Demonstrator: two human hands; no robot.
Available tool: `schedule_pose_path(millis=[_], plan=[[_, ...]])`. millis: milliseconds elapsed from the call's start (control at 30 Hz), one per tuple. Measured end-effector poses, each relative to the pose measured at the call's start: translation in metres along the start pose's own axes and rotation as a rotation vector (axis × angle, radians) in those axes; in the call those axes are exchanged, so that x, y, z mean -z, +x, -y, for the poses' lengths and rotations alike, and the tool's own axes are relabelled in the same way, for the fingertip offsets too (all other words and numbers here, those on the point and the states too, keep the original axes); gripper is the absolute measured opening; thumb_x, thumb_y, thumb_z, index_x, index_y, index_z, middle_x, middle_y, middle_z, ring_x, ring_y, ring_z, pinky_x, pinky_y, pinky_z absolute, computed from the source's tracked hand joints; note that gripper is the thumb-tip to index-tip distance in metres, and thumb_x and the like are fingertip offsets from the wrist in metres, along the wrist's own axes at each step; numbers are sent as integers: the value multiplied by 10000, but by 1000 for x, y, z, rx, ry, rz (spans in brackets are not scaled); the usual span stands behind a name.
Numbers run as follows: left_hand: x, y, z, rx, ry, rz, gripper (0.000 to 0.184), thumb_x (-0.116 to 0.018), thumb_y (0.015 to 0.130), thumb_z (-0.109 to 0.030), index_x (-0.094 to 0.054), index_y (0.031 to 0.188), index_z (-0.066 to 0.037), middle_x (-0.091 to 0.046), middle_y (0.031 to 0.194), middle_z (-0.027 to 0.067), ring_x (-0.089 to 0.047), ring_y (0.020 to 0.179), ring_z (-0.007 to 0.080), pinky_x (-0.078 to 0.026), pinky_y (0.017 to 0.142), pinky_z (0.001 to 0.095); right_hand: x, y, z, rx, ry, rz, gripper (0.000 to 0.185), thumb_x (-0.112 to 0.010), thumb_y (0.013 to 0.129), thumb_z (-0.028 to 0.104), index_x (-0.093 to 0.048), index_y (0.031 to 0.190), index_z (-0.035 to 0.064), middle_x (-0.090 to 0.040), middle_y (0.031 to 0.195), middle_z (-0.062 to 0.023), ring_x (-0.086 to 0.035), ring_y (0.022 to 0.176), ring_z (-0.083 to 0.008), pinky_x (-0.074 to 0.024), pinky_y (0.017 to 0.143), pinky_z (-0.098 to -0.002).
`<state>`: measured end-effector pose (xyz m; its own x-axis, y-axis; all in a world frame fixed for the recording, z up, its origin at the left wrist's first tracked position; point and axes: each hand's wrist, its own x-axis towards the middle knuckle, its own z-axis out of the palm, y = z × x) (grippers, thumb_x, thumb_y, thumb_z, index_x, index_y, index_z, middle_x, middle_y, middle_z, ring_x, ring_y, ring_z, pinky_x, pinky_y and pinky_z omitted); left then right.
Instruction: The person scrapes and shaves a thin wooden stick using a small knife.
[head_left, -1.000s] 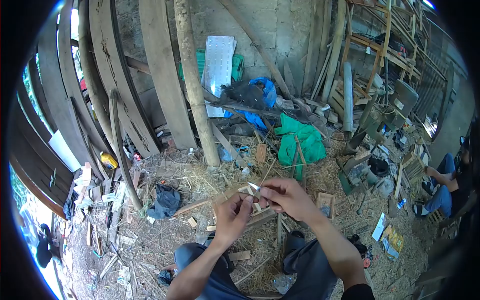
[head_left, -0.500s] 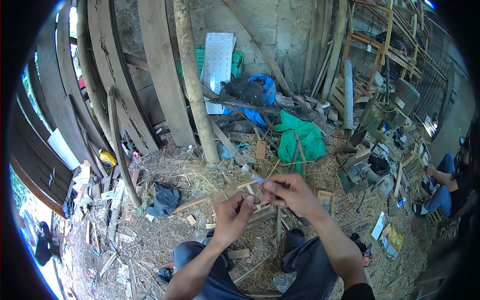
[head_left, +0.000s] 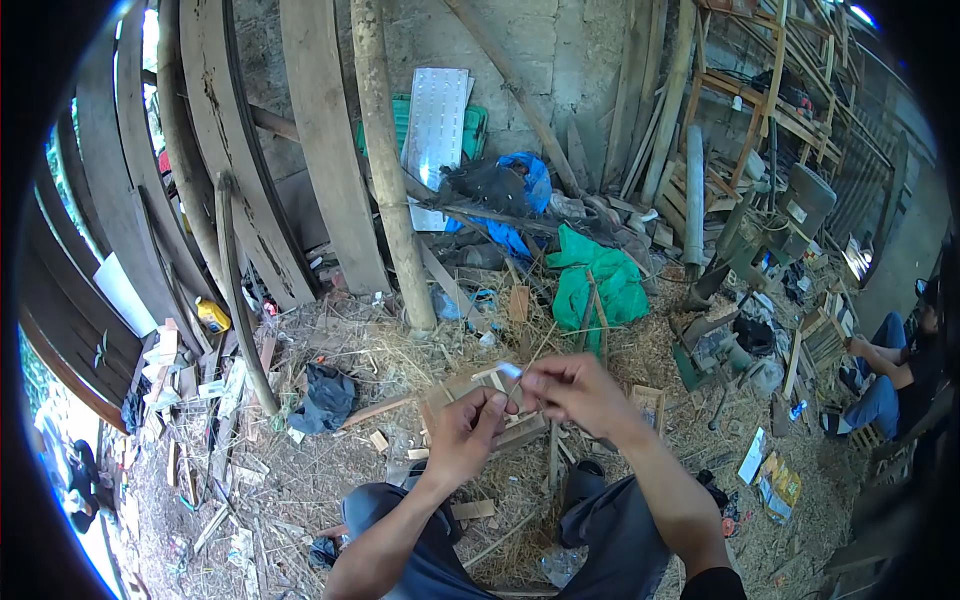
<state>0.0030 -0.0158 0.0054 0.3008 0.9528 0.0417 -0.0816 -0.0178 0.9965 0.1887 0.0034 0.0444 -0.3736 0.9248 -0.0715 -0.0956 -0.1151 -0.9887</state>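
No text, brand, number or sign can be read. The yellow bottle (head_left: 212,316) by the leaning boards carries a label too small to make out. The yellow packet (head_left: 779,486) on the ground has printing that is too blurred to read, and the pale label (head_left: 797,210) on the green machine (head_left: 806,196) is illegible.

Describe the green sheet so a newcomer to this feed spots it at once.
From the block wall at the back, come forward to the thick round pole. Right of its foot, the crumpled green sheet lies on the littered floor. Its bright green separates it from the blue sheet behind it.
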Motion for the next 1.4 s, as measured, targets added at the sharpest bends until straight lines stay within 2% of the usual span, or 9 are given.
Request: schedule_pose_path(millis=[100, 167, 300, 467, 567, 633, 767, 900, 1400], plan=[[3, 1, -3, 20, -21, 6, 270, -479, 986, -244, -598, 910, -14, -461, 623, -38, -391, 537, 27, -313, 484, 203, 7, 2, 0, 39, -83, 18, 180, -571, 929, 135, -644, 981, -22, -584, 715, -11, -392, 488, -31, -299, 442, -184], [1, -3, -2, 39, -32, 13, 273, -479, 986, -246, -599, 907, -14, -461, 623, -38, -392, 537, 26, -312, 482, 202, 19, 3, 9, 107, 53, -197, 188, -562, 933, 135, -647, 991, -22, -575, 699, -6, -399, 491, -32, -292, 433, -193], [0, 1, -2, -9, 58, 1, 279, -473, 988, -246, -599, 903, -11, -463, 621, -37, -395, 534, 23, -313, 476, 201, 9, 1, 0, 60, -75, -25, 243, -533, 952, 184, -633, 1023, -26, -528, 673, 19, -368, 488, -17, -261, 428, -179], [-1, 1, -1, -9, 63, 10, 271, -469, 988, -231, -600, 898, -11, -462, 613, -37, -392, 528, 24, -317, 478, 206, 14, 0, 4, 71, 98, -149, 260, -555, 943, 214, -636, 1027, -17, -527, 677, 26, -365, 490, -15, -263, 433, -174], [1, 2, 0, -39, 87, -4, 264, -470, 986, -223, -601, 894, -14, -463, 608, -38, -389, 526, 24, -318, 479, 207, 16, 2, 2, -51, -25, -6, 239, -550, 946, 179, -634, 1013, -34, -544, 692, 8, -374, 495, -24, -260, 425, -192], [1, 1, 1, -38, 90, 10, 260, -472, 985, -221, -602, 893, -15, -466, 608, -37, -392, 530, 25, -322, 484, 208, 23, 3, 4, 67, 141, -171, 252, -565, 938, 193, -633, 1034, -31, -539, 684, 11, -372, 493, -25, -259, 423, -195], [-2, 0, -2, -43, 122, -2, 254, -475, 983, -213, -600, 893, -11, -468, 611, -36, -398, 542, 25, -326, 495, 210, 16, -3, 4, -43, 54, 1, 243, -561, 938, 177, -635, 1046, -27, -537, 681, 13, -372, 494, -26, -255, 422, -195], [-1, -2, -1, -34, 142, 0, 250, -475, 983, -213, -582, 891, -6, -427, 598, -44, -358, 532, 23, -292, 482, 209, 24, 1, 5, 17, 201, -181, 242, -566, 935, 176, -634, 1057, -21, -535, 671, 16, -371, 478, -26, -264, 418, -201], [-3, -2, -4, -69, 107, 29, 247, -472, 987, -219, -560, 903, -4, -395, 585, -53, -313, 507, 23, -257, 463, 207, 24, -4, 11, -110, 141, -18, 264, -554, 940, 174, -602, 1097, -32, -525, 688, 14, -355, 475, -14, -244, 421, -175]])
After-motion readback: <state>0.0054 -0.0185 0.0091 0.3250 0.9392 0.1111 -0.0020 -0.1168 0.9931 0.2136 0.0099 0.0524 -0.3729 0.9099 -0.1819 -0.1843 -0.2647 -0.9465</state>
